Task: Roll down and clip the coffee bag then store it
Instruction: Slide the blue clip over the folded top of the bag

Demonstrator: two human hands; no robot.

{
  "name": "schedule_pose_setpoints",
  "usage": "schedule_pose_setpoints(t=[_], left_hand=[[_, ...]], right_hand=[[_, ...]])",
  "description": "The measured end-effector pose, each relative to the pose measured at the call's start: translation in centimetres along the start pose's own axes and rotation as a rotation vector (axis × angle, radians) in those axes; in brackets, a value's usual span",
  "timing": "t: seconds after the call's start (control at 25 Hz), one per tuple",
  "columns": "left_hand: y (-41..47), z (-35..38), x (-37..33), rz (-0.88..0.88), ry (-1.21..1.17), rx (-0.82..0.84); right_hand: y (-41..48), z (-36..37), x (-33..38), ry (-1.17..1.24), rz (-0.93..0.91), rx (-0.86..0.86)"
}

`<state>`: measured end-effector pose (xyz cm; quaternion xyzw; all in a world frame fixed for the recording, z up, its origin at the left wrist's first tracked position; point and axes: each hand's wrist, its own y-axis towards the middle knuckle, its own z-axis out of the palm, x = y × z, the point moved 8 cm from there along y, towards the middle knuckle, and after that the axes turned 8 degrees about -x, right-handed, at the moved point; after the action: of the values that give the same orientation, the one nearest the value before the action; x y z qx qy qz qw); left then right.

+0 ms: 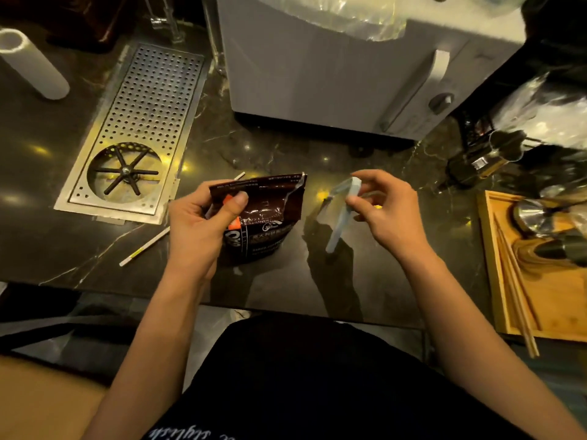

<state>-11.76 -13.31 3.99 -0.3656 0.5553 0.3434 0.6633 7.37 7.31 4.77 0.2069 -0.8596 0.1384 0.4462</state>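
The left hand (pixel 203 223) is squeezing the coffee bag (pixel 263 217); beside it, the right hand (pixel 387 211) is pinching a pale clip (pixel 341 214).

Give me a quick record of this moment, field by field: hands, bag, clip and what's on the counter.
left hand: grips the bag near its top, thumb on the front
right hand: holds the clip, off the bag
bag: brown, upright, top torn, not clipped
clip: pale blue, long
counter: dark marble
drain grate: set into the counter, left of the bag
wooden tray: at the right edge
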Motion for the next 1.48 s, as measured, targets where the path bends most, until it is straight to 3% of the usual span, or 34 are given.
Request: schedule_pose_setpoints(t=[0.24, 0.44, 0.92, 1.32, 1.48], left_hand=[[-1.3, 8.3, 1.0, -0.045, -0.026, 0.053], [-2.8, 13.9, 2.5, -0.082, 0.007, 0.132], [-2.8, 16.7, 3.2, -0.112, -0.005, 0.145], [-3.2, 16.7, 3.1, -0.112, -0.009, 0.151], [-3.1, 16.3, 3.4, -0.107, -0.030, 0.097]], right_hand=[[-1.2, -6.4, -5.6, 0.945, 0.483, -0.062], [-1.7, -4.8, -5.8, 1.134, 0.562, 0.054], [-1.0, -5.4, -6.0, 1.035, 0.466, 0.095], [0.2, -5.9, -5.1, 0.556, 0.242, 0.101], [0.5, -5.8, -4.8, 0.511, 0.197, 0.098]])
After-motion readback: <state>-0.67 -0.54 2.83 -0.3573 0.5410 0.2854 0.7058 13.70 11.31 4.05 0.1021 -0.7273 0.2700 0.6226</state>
